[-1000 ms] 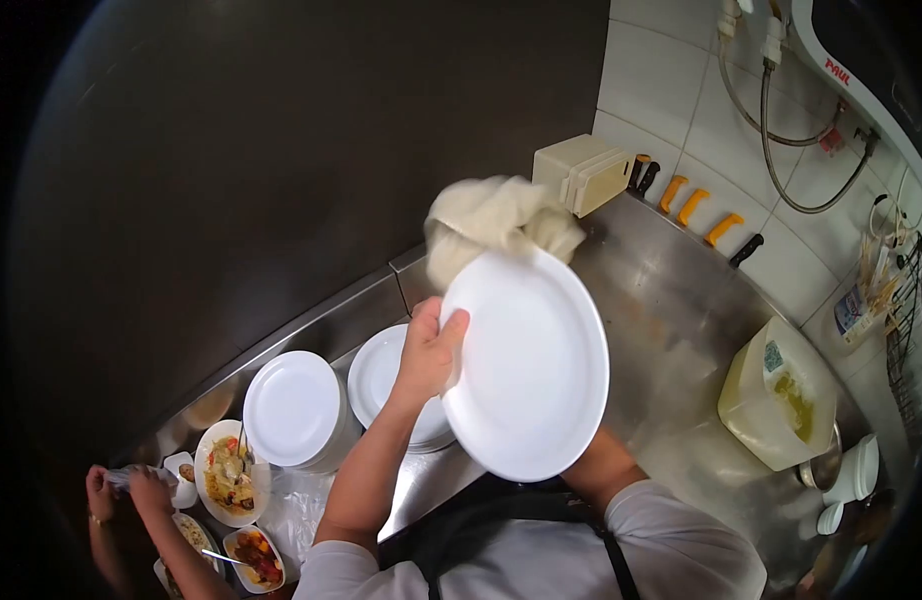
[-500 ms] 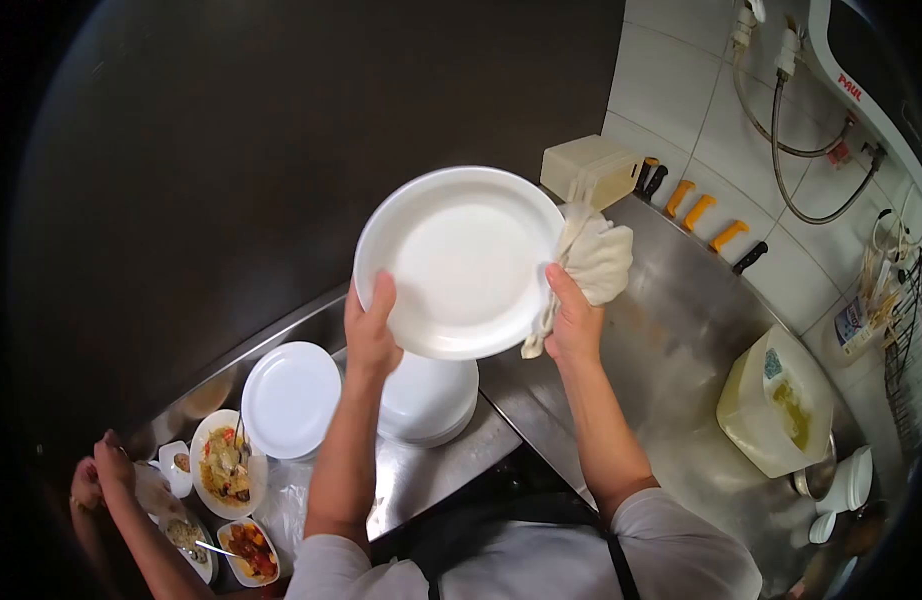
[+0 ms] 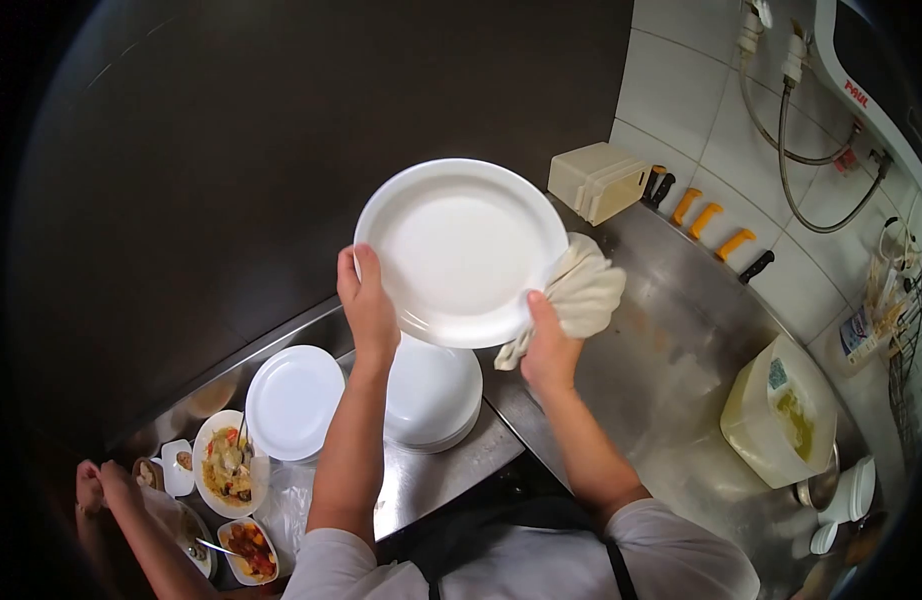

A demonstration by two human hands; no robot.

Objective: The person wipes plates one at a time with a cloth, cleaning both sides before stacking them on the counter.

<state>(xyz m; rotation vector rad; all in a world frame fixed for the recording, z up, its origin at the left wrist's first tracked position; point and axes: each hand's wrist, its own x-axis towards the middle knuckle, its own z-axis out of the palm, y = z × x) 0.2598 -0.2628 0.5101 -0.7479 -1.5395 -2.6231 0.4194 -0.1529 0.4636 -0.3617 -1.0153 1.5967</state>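
A white oval plate (image 3: 461, 250) is held up over the counter, its inner face toward me. My left hand (image 3: 369, 305) is closed on its left rim, thumb on the upper side. At the lower right rim, my right hand (image 3: 553, 348) grips a cream cloth (image 3: 589, 288) that is bunched against the plate's edge. Below the raised plate stands a stack of white plates (image 3: 433, 392), partly hidden by it and my left forearm. Left of that forearm lie white round plates (image 3: 296, 402).
At lower left are a noodle dish (image 3: 226, 465), a bowl of red food (image 3: 251, 550) and another person's hands (image 3: 103, 485). A beige container (image 3: 599, 183) and several knives (image 3: 709, 220) line the back wall. A plastic tub of liquid (image 3: 781, 415) stands on the steel surface at right.
My right hand has slid with the cloth downward and left along the plate's rim. The plate has risen slightly in view, and my left hand still holds its left side.
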